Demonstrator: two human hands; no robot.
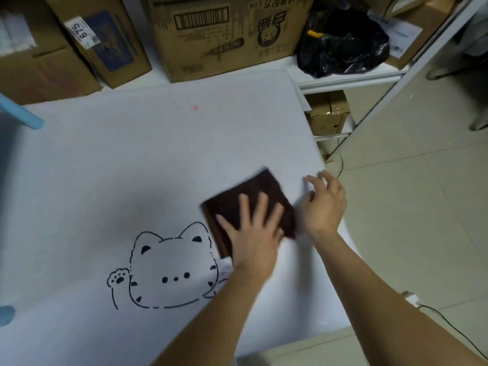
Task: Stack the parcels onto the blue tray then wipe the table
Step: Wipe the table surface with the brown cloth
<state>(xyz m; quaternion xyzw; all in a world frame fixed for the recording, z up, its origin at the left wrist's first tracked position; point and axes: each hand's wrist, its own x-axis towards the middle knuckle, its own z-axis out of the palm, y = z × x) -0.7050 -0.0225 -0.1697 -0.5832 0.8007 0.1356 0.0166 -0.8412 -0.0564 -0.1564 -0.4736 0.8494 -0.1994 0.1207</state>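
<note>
On the white cat-printed surface (158, 154), left hand (253, 233) pressing flat-fingered on dark brown square cloth (253, 186), right hand (324, 207) released alongside.

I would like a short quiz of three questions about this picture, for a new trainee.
1. True or false: the left hand lies flat on the dark brown cloth.
2. Where is the right hand? A) on top of the cloth; B) beside the cloth, near the right edge of the table; C) on a cardboard box.
3. Fill in: the drawing on the table shows a ____.
Key: 1 true; 2 B; 3 cat.
</note>
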